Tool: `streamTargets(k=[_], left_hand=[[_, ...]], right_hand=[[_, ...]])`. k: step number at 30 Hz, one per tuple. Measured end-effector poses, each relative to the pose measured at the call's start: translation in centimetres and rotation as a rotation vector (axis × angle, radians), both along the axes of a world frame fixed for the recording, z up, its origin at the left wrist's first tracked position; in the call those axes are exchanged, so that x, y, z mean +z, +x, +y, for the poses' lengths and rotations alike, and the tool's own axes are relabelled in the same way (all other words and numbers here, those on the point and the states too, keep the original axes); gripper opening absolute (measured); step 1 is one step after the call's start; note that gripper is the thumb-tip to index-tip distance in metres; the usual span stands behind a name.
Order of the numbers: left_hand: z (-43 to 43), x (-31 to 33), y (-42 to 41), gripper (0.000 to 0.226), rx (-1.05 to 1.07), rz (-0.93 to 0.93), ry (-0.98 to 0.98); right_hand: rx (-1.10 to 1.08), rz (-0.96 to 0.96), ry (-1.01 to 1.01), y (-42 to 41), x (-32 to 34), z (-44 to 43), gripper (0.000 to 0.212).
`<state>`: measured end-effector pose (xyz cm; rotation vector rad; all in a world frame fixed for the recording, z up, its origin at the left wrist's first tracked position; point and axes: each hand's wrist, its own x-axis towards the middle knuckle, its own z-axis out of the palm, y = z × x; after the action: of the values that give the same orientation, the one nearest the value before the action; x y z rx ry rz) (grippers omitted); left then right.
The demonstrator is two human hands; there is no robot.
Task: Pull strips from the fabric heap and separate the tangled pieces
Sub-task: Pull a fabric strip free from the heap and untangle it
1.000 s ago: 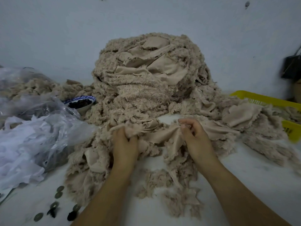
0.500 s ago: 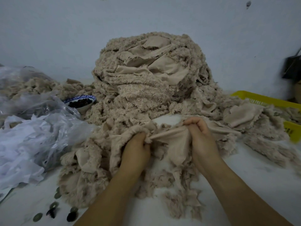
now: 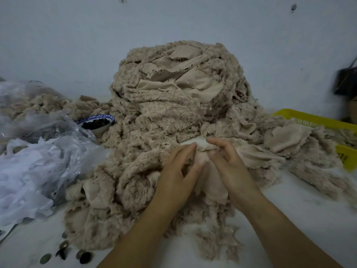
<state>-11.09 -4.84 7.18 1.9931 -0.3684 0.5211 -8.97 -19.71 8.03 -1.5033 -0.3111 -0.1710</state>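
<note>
My hands have drawn together since a moment ago. My left hand [image 3: 176, 176] and right hand [image 3: 230, 167] each pinch the smooth strip [image 3: 211, 187] at the near foot of the fabric heap [image 3: 173, 97], hemmed in by tangled fleece. A plastic bag [image 3: 48, 161] and a bowl [image 3: 96, 123] lie left, and a yellow basket [image 3: 316, 119] far right.

You are working in dim, flat light with a cool grey cast. Soft shadow pools under your left hand [image 3: 177, 171] and right hand [image 3: 229, 167] and in the folds of the fabric heap [image 3: 173, 97] beyond them. The strip [image 3: 201, 149] pinched between your fingertips looks pale and smeared. Left of your left hand, the plastic bag [image 3: 48, 151] carries a faint sheen. Far right of your right hand, a dark object [image 3: 345, 82] is streaked with blur, and the yellow basket [image 3: 309, 118] bows with wide-angle distortion.
</note>
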Motion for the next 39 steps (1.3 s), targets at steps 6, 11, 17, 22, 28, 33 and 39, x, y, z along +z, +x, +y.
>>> streamTargets(k=[6,11,17,22,28,33,39], left_hand=[[0.0,-0.5,0.3,0.017,0.01,0.155,-0.294],[0.3,-0.6,0.5,0.019,0.022,0.264,-0.545],[0.4,-0.3,0.6,0.023,0.08,0.372,-0.646],[0.3,-0.2,0.5,0.035,0.07,0.351,-0.675],[1.1,0.0,0.8,0.039,0.128,0.36,-0.772],[1.4,0.3,1.2,0.027,0.223,0.338,-0.866],[2.6,0.5,1.7,0.024,0.204,0.377,-1.055]], right_hand=[[0.069,0.034,-0.025,0.0,-0.3,0.4,0.021],[0.065,0.138,-0.089,-0.3,-0.6,0.6,0.046],[-0.015,0.155,-0.088,0.4,-1.4,0.9,0.022],[-0.03,0.17,0.056,0.3,-0.9,1.1,0.022],[-0.071,0.252,0.136,0.4,-0.2,0.2,0.039],[-0.084,0.301,0.241,0.9,0.0,-0.8,0.041],[-0.079,0.204,0.042,0.3,0.1,-1.1,0.058]])
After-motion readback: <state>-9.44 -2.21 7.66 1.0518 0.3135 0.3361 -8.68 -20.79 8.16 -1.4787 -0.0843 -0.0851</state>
